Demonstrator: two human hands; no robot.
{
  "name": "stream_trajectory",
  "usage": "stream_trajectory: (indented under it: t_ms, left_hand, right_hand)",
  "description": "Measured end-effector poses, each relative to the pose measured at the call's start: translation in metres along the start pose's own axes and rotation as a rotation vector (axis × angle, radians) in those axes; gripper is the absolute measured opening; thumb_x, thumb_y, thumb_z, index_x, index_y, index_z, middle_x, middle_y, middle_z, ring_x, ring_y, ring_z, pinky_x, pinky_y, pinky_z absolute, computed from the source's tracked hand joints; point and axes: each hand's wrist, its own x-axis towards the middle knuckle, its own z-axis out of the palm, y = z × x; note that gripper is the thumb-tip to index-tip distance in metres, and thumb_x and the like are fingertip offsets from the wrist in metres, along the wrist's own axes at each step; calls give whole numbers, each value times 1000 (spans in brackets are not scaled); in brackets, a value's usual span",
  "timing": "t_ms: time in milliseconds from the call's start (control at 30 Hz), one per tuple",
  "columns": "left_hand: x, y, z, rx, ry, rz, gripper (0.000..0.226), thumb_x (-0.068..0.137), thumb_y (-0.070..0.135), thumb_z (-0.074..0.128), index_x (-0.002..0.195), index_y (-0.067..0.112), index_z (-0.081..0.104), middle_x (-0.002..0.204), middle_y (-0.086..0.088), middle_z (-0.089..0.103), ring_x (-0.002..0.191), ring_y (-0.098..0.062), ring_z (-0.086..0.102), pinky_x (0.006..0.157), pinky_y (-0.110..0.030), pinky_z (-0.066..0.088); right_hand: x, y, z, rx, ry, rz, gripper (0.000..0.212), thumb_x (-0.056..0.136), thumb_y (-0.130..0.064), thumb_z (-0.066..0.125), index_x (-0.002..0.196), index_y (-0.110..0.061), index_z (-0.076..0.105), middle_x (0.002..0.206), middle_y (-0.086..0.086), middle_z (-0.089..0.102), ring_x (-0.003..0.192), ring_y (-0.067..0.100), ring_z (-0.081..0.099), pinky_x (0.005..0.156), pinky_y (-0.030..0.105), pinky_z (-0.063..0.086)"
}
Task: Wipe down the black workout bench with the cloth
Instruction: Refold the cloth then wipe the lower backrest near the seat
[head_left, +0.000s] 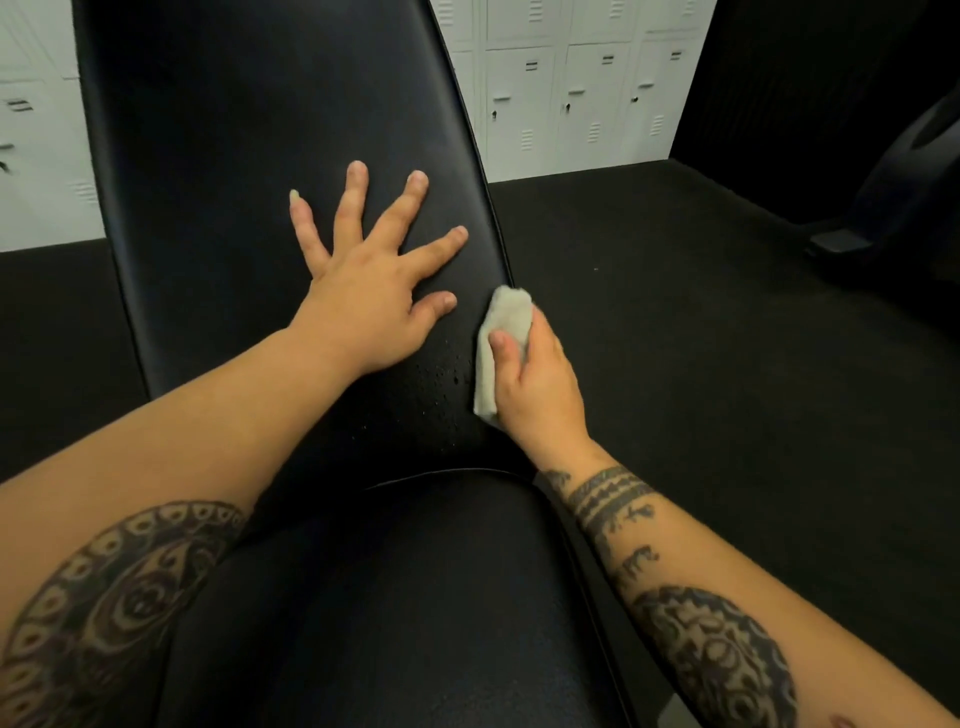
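Here, left hand (363, 312) splayed flat on glossy black bench (234, 156), right hand (540, 384) pinching crumpled pale cloth (511, 312)

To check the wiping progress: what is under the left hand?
The left hand lies flat, fingers spread, on the black bench pad. Droplets show beside it, near the cloth in the right hand. Any wetness under the palm is hidden.

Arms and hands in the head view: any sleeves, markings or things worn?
No sleeves show. The left forearm carries a large dark tattoo of rings of small ovals. The right forearm has zigzag bands by the wrist, small figures, then a round patterned tattoo nearer the elbow. Left hand and right hand show no gloves, rings or watch.
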Motion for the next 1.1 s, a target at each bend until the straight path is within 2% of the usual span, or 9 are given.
stream_trajectory:
  t_ms: [100, 233, 400, 500, 633, 833, 967, 1033, 1100]
  left_hand:
    - [-1, 1, -2, 2, -2, 2, 63, 93, 63, 46, 153, 51, 32, 171, 2, 2, 153, -43, -14, 110, -79, -8]
    - [-1, 0, -2, 1, -16, -8, 63, 93, 64, 45, 153, 51, 31, 171, 4, -1, 153, -41, -16, 110, -78, -9]
    - [-1, 1, -2, 8, -23, -15, 63, 93, 64, 43, 154, 51, 29, 171, 4, -2, 153, -41, -17, 111, -78, -9]
    - [-1, 1, -1, 5, -15, -15, 62, 94, 63, 44, 153, 51, 30, 171, 3, -1, 153, -41, -16, 111, -77, -10]
    - [0, 1, -2, -19, -19, -14, 59, 96, 60, 46, 152, 52, 31, 171, 5, -1, 153, -40, -16, 111, -77, -11]
    - [5, -2, -11, -128, -67, -56, 53, 102, 39, 45, 151, 55, 31, 170, 13, 2, 155, -32, -14, 114, -71, -13]
    - [8, -23, -34, -103, -33, -82, 60, 101, 37, 47, 156, 46, 26, 167, 17, 20, 155, -22, 7, 117, -69, -2]
    - [1, -40, -38, -32, -34, -110, 60, 101, 43, 47, 156, 46, 24, 168, 15, 16, 156, -23, 2, 114, -74, -6]
    - [-5, -53, -37, -31, -77, -132, 62, 100, 48, 47, 157, 46, 21, 169, 16, 5, 156, -24, -8, 113, -76, -8]
  right_hand:
    - [13, -13, 3, 8, 25, -35, 59, 100, -49, 45, 152, -25, 30, 147, 1, 45, 131, 18, 44, 94, 27, 35]
    - [-19, 11, -2, -41, -69, 5, 73, 96, -59, 43, 156, -26, 19, 154, 1, 37, 136, 20, 40, 102, 31, 36]
    - [-44, 24, -7, -102, -144, 170, 58, 97, -56, 38, 145, -22, 40, 139, 2, 52, 122, 24, 53, 85, 28, 38]
    - [-30, 5, -4, -155, -46, 238, 48, 102, -49, 34, 130, -14, 50, 126, 9, 59, 113, 30, 57, 85, 35, 42]
    - [13, -22, -2, -85, 48, 121, 45, 103, -46, 35, 130, -13, 51, 127, 11, 59, 116, 32, 55, 88, 34, 40]
    - [8, -3, -6, -26, -84, -38, 70, 90, -65, 48, 148, -29, 32, 142, -4, 49, 124, 15, 49, 96, 32, 41]
    - [-9, 23, -16, -132, -99, -47, 47, 100, -46, 47, 135, -16, 49, 128, 5, 55, 117, 24, 54, 89, 31, 41]
    - [-3, 21, -24, -230, -65, -42, 34, 101, -38, 47, 120, -12, 55, 115, 7, 57, 106, 28, 57, 79, 31, 39]
    - [11, 4, -29, -202, 43, -9, 34, 100, -36, 48, 124, -13, 53, 121, 9, 56, 109, 30, 57, 82, 33, 42]
